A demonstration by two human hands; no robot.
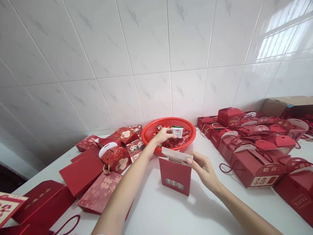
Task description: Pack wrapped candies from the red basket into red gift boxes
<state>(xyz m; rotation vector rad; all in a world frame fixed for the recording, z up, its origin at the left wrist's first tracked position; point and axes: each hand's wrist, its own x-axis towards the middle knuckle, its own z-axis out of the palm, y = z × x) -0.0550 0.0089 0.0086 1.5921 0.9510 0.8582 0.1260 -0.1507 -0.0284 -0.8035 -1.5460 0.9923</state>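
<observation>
My left hand (pixel 164 135) reaches over the red plastic basket (pixel 149 128), its fingers closed at the left edge of a small white packet (pixel 178 132) with a green top edge. Several red-wrapped packets (pixel 170 143) lie in the basket below, partly hidden by the hand. On the table, a red paper gift box (pixel 175 174) stands upright with its top flaps open and a patterned window low on its front. Gripping its upper right edge is my right hand (pixel 202 168), thumb on the rim; the other fingers are partly hidden behind the box.
Assorted red gift boxes (pixel 81 168) and bags lie loosely on the left. Rows of closed red boxes with cord handles (pixel 251 160) fill the right side. A brown cardboard carton (pixel 274 109) sits at the far right. Behind the white table (pixel 156 209) rises a tiled wall (pixel 151 94).
</observation>
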